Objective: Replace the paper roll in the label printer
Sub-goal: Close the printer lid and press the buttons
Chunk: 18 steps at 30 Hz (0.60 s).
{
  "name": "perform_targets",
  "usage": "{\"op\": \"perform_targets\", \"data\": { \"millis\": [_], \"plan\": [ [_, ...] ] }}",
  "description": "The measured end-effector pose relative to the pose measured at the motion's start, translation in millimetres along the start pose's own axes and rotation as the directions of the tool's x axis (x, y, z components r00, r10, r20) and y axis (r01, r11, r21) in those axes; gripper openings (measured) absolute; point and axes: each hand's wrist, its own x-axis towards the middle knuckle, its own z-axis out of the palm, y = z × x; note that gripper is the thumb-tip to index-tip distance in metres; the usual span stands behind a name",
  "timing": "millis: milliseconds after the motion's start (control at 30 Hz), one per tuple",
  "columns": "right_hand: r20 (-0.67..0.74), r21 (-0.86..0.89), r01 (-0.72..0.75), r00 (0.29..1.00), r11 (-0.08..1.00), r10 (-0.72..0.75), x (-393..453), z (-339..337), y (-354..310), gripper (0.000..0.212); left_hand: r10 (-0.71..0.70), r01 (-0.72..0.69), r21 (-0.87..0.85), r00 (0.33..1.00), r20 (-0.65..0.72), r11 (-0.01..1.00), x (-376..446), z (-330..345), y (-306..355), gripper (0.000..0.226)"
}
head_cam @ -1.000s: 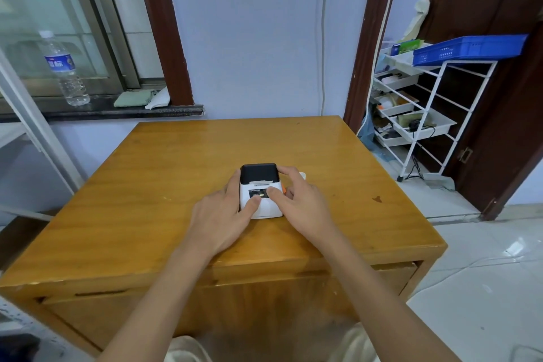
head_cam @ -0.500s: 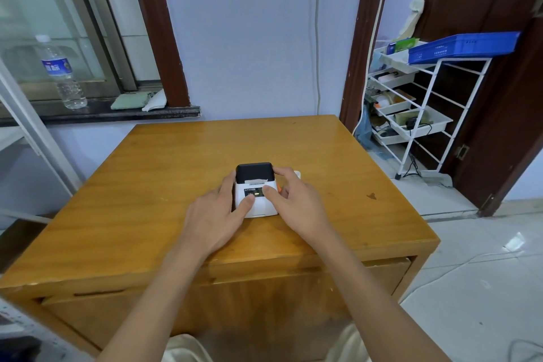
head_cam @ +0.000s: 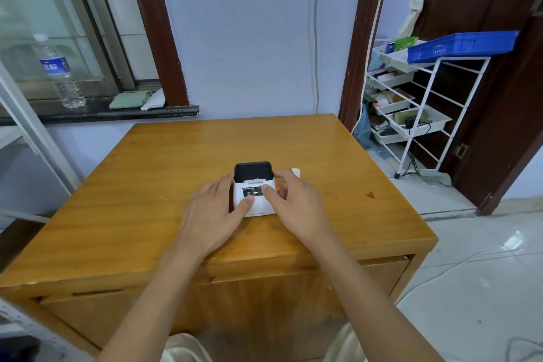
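Label printer (head_cam: pixel 254 189), white body with black lid, sits mid-frame on the wooden counter (head_cam: pixel 147 185), lid looks closed. Left hand (head_cam: pixel 213 211) braces its left side, fingers loosely spread, thumb on the front panel. Right hand (head_cam: pixel 293 203) cups the right side, thumb on the panel, fingers curled round the far edge. White paper roll (head_cam: pixel 296 171) peeks out just behind the right hand. Step: likely opening the lid. Next move needs the lid release found and pressed while the left hand steadies the body.
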Motion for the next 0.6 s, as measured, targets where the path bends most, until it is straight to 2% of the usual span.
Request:
{"op": "perform_targets", "data": {
  "millis": [400, 600],
  "plan": [
    [-0.031, -0.178, 0.003, 0.999, 0.984, -0.009, -7.7, -4.4, -8.4, 0.042, 0.008, -0.008, -0.011, 1.000, -0.002, 1.000, 0.0, 2.3, -1.8, 0.068],
    [-0.040, -0.252, -0.113, 0.994, 0.961, 0.106, -4.9, -5.2, -10.5, 0.051, 0.000, 0.000, -0.002, 1.000, 0.000, 1.000, 0.9, 4.7, -5.5, 0.071]
  ]
}}
